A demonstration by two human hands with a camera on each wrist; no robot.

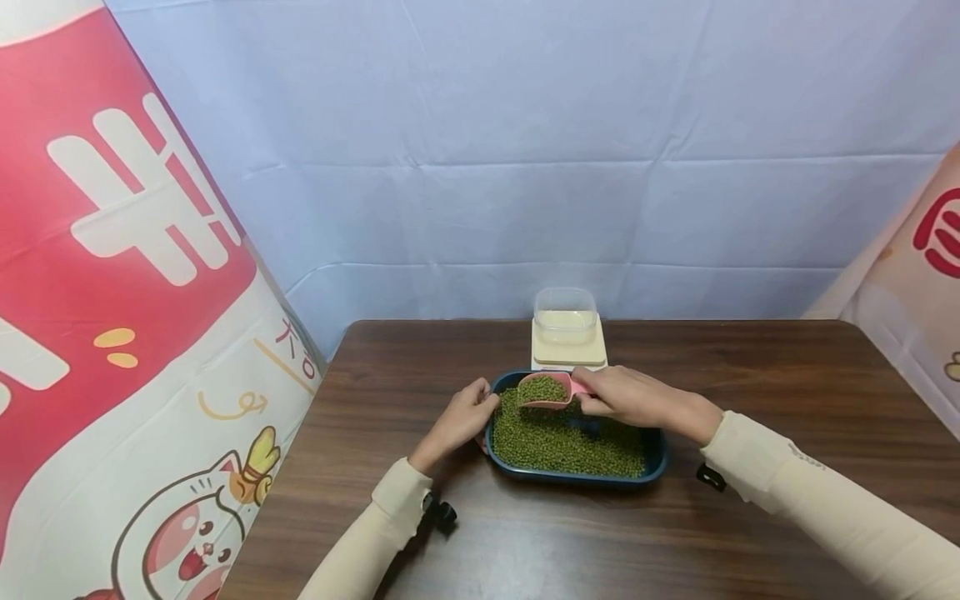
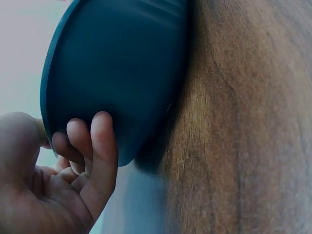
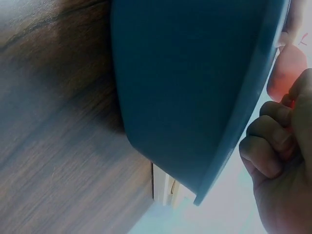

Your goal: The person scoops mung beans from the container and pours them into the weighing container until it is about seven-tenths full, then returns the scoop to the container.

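A dark blue basin (image 1: 577,478) full of small green beans (image 1: 555,442), like mung beans, sits on the table. My right hand (image 1: 626,396) grips the handle of a pink scoop (image 1: 525,405) heaped with beans, held over the basin's back left part. In the right wrist view the curled fingers of that hand (image 3: 278,141) show beside the scoop (image 3: 287,73). My left hand (image 1: 461,417) holds the basin's left rim. The left wrist view shows its fingers (image 2: 103,141) against the basin's outer wall (image 2: 122,63) and the thumb at the rim.
Right behind the basin stands a pale kitchen scale (image 1: 573,354) with a clear plastic container (image 1: 566,325) on its top. The brown wooden table (image 1: 420,367) ends at a light cloth backdrop (image 1: 465,208). A printed banner (image 1: 97,250) hangs on the left.
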